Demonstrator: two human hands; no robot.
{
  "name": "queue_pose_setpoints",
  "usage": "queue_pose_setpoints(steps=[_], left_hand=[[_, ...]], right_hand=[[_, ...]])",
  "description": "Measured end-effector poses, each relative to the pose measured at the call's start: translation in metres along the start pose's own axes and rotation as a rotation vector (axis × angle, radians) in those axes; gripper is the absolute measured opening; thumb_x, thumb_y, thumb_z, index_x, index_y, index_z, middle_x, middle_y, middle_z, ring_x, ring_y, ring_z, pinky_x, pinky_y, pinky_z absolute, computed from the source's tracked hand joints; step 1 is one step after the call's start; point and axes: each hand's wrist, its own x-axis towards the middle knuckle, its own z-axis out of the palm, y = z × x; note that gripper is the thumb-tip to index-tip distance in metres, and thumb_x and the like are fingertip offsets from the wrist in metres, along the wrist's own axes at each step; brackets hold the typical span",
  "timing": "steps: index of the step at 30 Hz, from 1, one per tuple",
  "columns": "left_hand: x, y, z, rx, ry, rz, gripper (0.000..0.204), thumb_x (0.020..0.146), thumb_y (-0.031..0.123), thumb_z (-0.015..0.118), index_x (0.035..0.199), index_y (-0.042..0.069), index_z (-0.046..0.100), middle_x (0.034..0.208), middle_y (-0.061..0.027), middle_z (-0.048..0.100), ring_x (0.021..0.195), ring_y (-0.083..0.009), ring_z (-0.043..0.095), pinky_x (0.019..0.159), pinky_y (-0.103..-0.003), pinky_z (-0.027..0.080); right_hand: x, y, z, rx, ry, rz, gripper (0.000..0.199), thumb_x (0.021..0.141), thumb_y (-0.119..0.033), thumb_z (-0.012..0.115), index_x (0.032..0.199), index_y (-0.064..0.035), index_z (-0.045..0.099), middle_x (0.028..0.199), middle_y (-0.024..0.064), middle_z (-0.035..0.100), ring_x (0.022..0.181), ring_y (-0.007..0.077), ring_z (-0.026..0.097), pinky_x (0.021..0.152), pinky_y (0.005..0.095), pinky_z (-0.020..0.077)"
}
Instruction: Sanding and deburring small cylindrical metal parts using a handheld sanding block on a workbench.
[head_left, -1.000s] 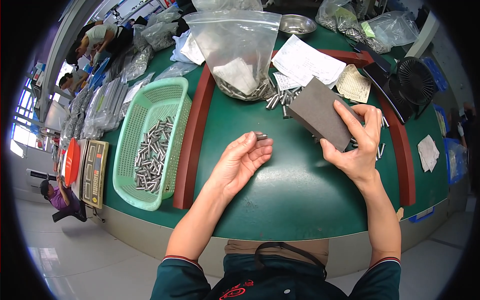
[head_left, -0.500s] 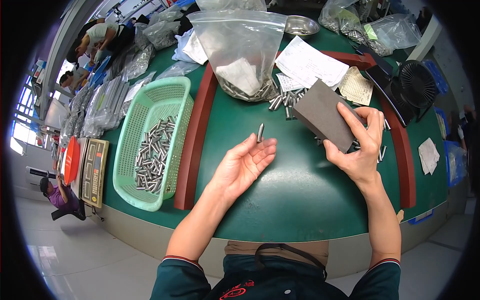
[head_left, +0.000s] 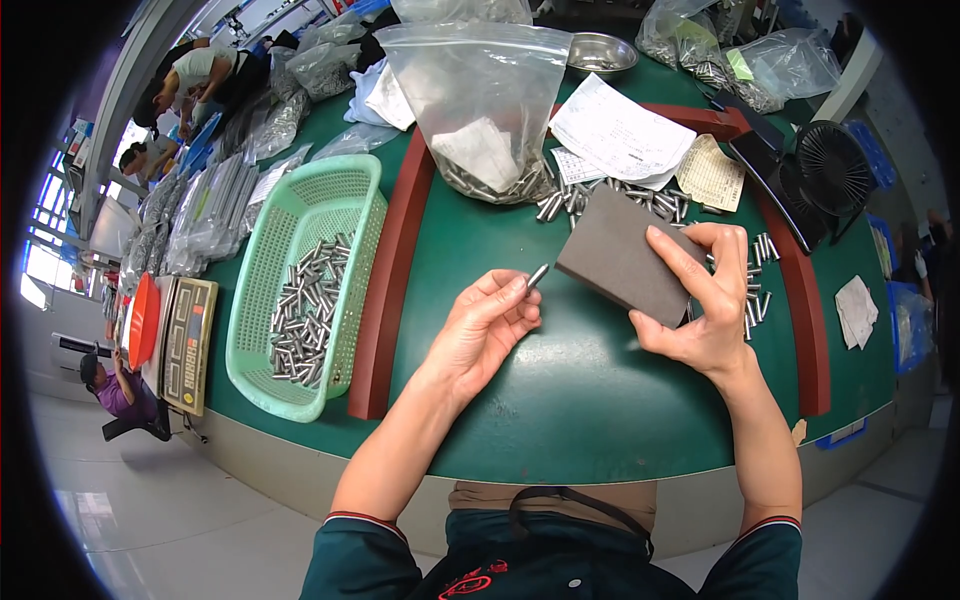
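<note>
Between the thumb and fingers of my left hand [head_left: 487,325] is a small metal pin [head_left: 537,277], its free end tilted up and to the right. My right hand [head_left: 708,300] grips a dark grey rectangular block [head_left: 628,252] by its right side, thumb on the near edge. The pin's tip points toward the block's left corner, a small gap apart. Behind and to the right of the block lie loose metal pins [head_left: 757,300], some hidden by the block and hand. More pins [head_left: 312,310] fill part of a green plastic basket [head_left: 240,345] on the left.
Dark red rails [head_left: 385,290] frame the green tabletop [head_left: 570,420]. A clear bag [head_left: 480,90] with metal parts, papers [head_left: 615,130] and a metal bowl [head_left: 603,52] sit at the back. A black fan [head_left: 833,165] stands right; a scale [head_left: 188,345] stands left. Other people are at far left.
The pin in my left hand has tipped from nearly upright toward the right, and my fingers have closed more around it. The block has moved nearer and slightly left, showing more pins behind it.
</note>
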Motion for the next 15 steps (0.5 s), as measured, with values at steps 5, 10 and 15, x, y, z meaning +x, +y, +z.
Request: queue_pose_setpoints(steps=[5,10,15], left_hand=[[-0.002,0.005,0.003,0.148,0.088,0.069,0.019,0.092,0.016,0.064,0.099,-0.001,0.063,0.081,-0.007,0.063,0.069,-0.0113,0.057,0.072,-0.026,0.05],[-0.004,0.006,0.0,0.255,0.066,0.128,0.018,0.092,0.016,0.065,0.098,-0.001,0.065,0.082,-0.006,0.064,0.069,-0.0104,0.057,0.07,-0.024,0.048],[-0.005,0.002,-0.001,0.342,0.004,0.174,0.016,0.093,0.015,0.064,0.097,-0.001,0.065,0.081,-0.0058,0.065,0.068,-0.0093,0.057,0.068,-0.023,0.048]], right_hand=[[0.0,0.001,-0.002,0.075,-0.064,-0.106,0.071,0.044,-0.025,0.078,0.113,-0.008,0.069,0.094,0.0124,0.052,0.084,0.0276,0.047,0.075,0.0386,0.0392],[-0.003,-0.005,-0.001,0.138,-0.131,-0.144,0.072,0.045,-0.027,0.079,0.113,-0.0078,0.069,0.094,0.0129,0.052,0.083,0.0281,0.047,0.074,0.0386,0.0395],[-0.002,-0.007,0.003,0.117,-0.192,-0.116,0.071,0.045,-0.027,0.079,0.113,-0.0081,0.068,0.096,0.0137,0.051,0.083,0.0293,0.047,0.074,0.04,0.0408]])
